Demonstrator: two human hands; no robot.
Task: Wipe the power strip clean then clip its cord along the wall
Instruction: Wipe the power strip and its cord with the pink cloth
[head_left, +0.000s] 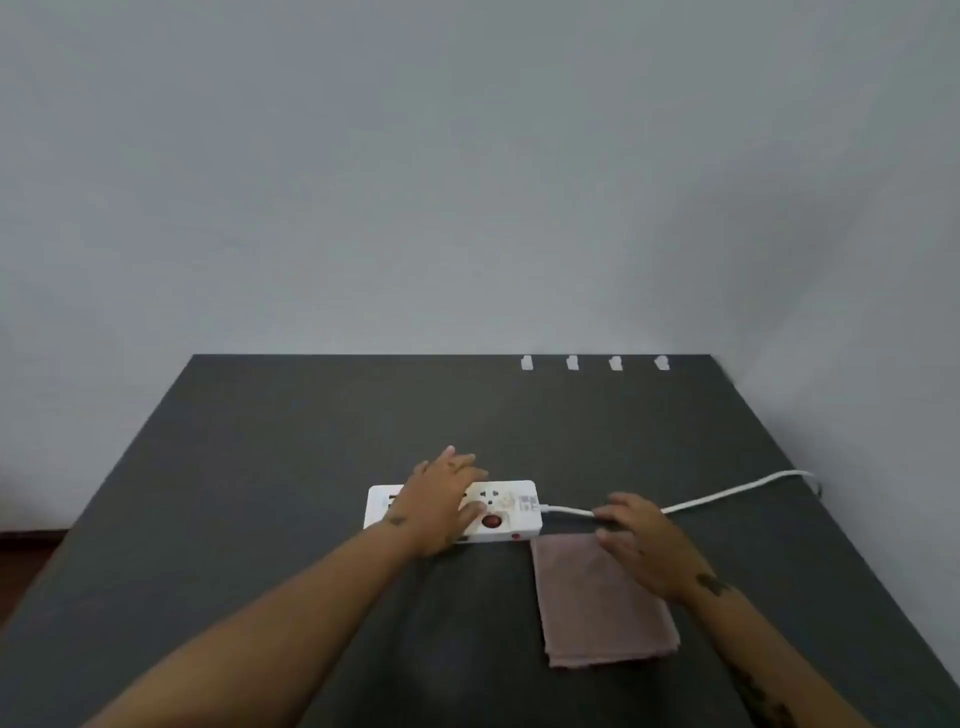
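A white power strip (511, 506) with a red button lies flat in the middle of the dark table (291, 447). My left hand (441, 499) rests palm down on top of it, fingers spread, covering its left half. Its white cord (727, 496) runs right from the strip and off the table's right edge. My right hand (639, 540) hovers over the cord and the top of a folded pinkish-brown cloth (602, 608), fingers apart, fingertips touching the cord. Several white cord clips (527, 362) sit in a row at the table's far edge against the wall.
A plain grey wall (467, 182) rises behind the table and along its right side. The dark tabletop stretches bare to the left and behind the strip. A strip of reddish floor (21, 545) shows at the far left.
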